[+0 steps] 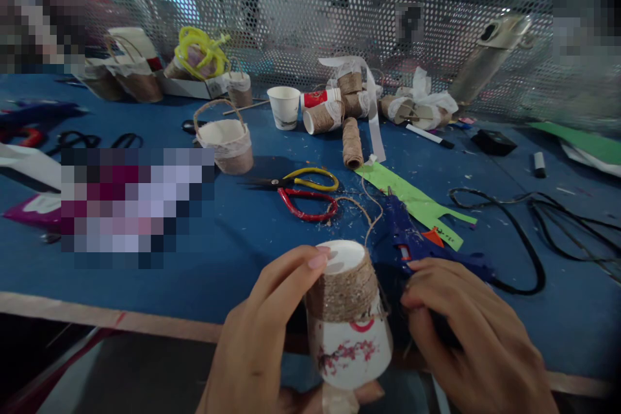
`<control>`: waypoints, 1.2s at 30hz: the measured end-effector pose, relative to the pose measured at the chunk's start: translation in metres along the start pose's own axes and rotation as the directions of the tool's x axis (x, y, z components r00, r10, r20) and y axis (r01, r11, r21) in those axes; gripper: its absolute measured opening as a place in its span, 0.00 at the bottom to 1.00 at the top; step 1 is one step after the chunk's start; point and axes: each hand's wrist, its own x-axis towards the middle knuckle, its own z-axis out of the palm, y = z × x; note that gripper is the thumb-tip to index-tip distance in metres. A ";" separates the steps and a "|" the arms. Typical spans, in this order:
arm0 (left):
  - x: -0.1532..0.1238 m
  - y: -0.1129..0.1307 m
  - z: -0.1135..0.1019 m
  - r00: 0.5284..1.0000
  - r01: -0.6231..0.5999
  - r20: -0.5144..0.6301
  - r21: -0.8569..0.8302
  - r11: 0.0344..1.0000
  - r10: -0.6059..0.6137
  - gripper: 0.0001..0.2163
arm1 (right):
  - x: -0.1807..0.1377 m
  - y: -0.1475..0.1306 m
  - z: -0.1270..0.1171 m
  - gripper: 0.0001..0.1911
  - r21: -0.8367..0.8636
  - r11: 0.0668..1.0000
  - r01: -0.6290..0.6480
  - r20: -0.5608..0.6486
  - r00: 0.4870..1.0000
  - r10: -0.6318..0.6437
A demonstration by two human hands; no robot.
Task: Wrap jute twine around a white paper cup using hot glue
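Observation:
My left hand point(262, 317) grips a paper cup point(352, 352) printed with pink blossoms, its closed base tilted up toward me. Brown twine point(349, 291) is wound around the base half of the cup. A loose strand runs from it toward the twine spool point(352, 144). To the cup's right is my right hand point(466, 330), fingers curled together; what they hold, if anything, is hidden. Just beyond those fingers lies a blue glue gun point(412, 239); I cannot tell whether they touch it. Scissors point(301, 193) with one yellow and one red handle lie open beyond the cup.
A twine-handled cup basket point(226, 142), a white paper cup point(284, 107) and several wrapped cups stand farther back. Green paper point(417, 200) lies near the glue gun. A black cord point(524, 252) loops at right. A perforated metal panel point(310, 32) bounds the blue table.

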 end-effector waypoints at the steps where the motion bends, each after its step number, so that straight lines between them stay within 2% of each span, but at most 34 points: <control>1: 0.000 0.000 0.001 1.000 -0.004 0.015 -0.027 1.000 0.004 0.38 | 0.000 0.000 0.000 0.13 -0.003 1.000 -0.002 0.004 1.000 0.002; 6: 0.000 -0.001 0.001 1.000 0.007 -0.005 -0.064 0.998 -0.007 0.37 | 0.001 0.001 0.000 0.14 -0.001 1.000 -0.014 0.003 1.000 0.014; 11: 0.001 0.000 -0.001 0.992 0.095 0.086 -0.057 0.994 -0.090 0.39 | 0.001 0.000 0.000 0.13 -0.003 1.000 -0.019 0.008 1.000 0.019; 13: 0.000 -0.002 -0.001 1.000 0.024 0.013 -0.083 0.996 -0.023 0.39 | 0.000 0.000 0.001 0.13 -0.008 1.000 -0.016 0.000 1.000 0.016; 15: -0.001 -0.002 0.000 1.000 0.021 0.002 -0.071 0.997 -0.021 0.38 | 0.000 0.000 0.001 0.13 -0.011 1.000 -0.018 -0.002 1.000 0.018; 20: -0.002 -0.001 -0.002 0.999 0.047 0.012 -0.095 0.994 -0.046 0.38 | -0.001 0.000 0.000 0.12 -0.011 1.000 -0.005 0.007 1.000 0.005; 21: -0.002 0.000 -0.002 0.992 0.105 0.072 -0.076 0.992 -0.100 0.39 | 0.000 0.000 0.000 0.12 -0.014 1.000 -0.005 0.009 1.000 0.005; 25: -0.004 -0.002 0.001 1.000 0.022 -0.007 -0.097 0.995 -0.023 0.40 | 0.002 -0.001 -0.001 0.13 -0.039 0.999 -0.013 0.003 1.000 0.014; 33: -0.004 -0.003 0.001 1.000 0.018 -0.024 -0.077 0.997 -0.020 0.39 | 0.002 0.000 0.000 0.13 -0.034 0.999 0.002 0.003 1.000 -0.002; 36: -0.005 0.003 0.004 0.997 0.071 0.002 -0.107 0.992 -0.071 0.39 | 0.001 0.001 -0.001 0.13 -0.034 0.999 -0.007 0.007 1.000 0.007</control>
